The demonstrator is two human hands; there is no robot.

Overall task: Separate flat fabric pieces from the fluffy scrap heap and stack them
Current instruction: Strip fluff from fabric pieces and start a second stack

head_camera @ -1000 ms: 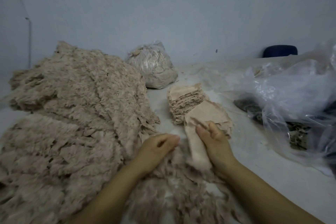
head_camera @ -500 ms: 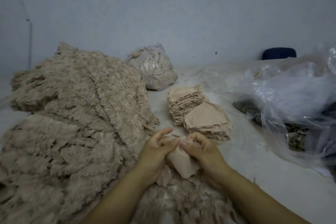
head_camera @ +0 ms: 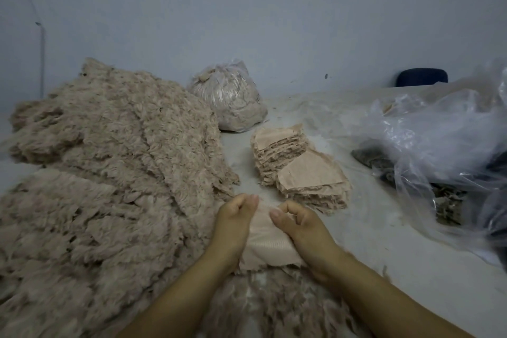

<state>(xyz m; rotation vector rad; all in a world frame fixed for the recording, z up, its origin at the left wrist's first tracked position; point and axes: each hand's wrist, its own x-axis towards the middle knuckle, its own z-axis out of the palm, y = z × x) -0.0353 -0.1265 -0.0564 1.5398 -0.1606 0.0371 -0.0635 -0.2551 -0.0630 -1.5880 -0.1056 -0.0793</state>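
Both hands pinch one flat piece (head_camera: 264,244) between them, left hand (head_camera: 233,225) and right hand (head_camera: 299,228) with fingers curled on its top edge, right over the heap (head_camera: 104,178). Just behind the piece sits the stack (head_camera: 301,173), then a tied bag (head_camera: 230,99).

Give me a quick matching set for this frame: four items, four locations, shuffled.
Items:
1 fluffy heap
2 flat stacks
3 tied bag
4 held piece

Places:
A between both hands
B left side of the table
C by the back wall
D middle of the table, just beyond the hands

Pairs: 1-B, 2-D, 3-C, 4-A
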